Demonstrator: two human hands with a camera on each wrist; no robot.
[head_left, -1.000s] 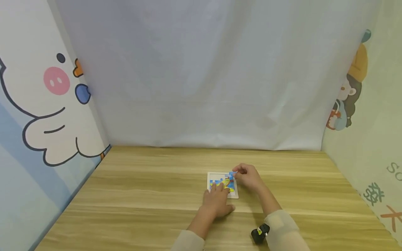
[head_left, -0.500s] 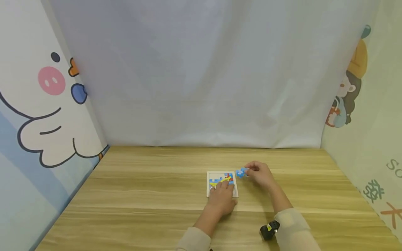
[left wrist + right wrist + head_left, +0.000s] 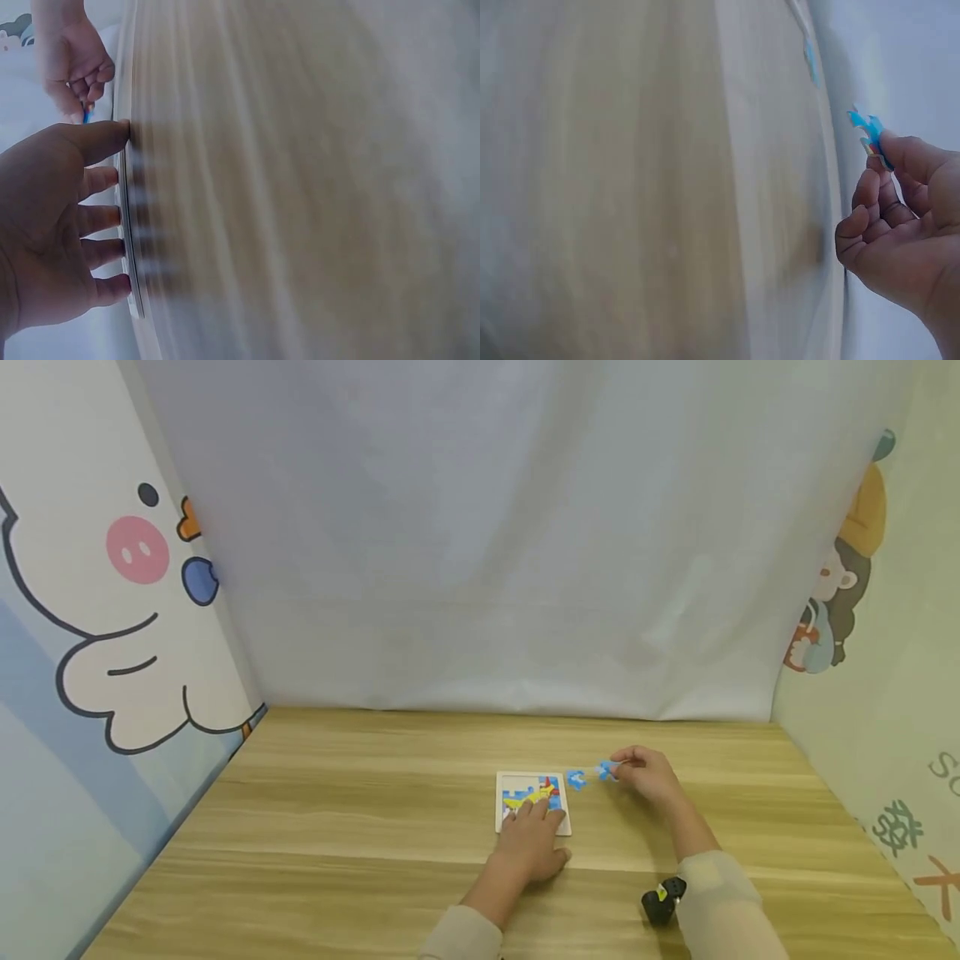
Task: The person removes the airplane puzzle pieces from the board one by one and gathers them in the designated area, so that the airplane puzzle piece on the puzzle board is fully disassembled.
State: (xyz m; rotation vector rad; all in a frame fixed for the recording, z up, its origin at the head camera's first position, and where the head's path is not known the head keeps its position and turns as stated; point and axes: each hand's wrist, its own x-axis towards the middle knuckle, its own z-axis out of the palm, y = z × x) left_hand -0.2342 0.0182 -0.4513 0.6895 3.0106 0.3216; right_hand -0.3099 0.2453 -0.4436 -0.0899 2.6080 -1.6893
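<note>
Blue piece [image 3: 608,770] pinched in right hand [image 3: 651,777]
At lower centre, puzzle tray [image 3: 498,802] seemingly steadied by left hand [image 3: 530,845], fingers spread.

A square jigsaw board with a white frame [image 3: 517,781] lies flat, about midway between the wooden table's [image 3: 337,810] side edges, partly filled with blue, yellow and red pieces, its far left part unfilled. The left hand [image 3: 529,843] rests over its near edge. One blue-and-white jigsaw piece [image 3: 576,779] lies just beside its far right corner; the right hand [image 3: 649,777] pinches a second blue jigsaw piece [image 3: 871,133] farther right.
</note>
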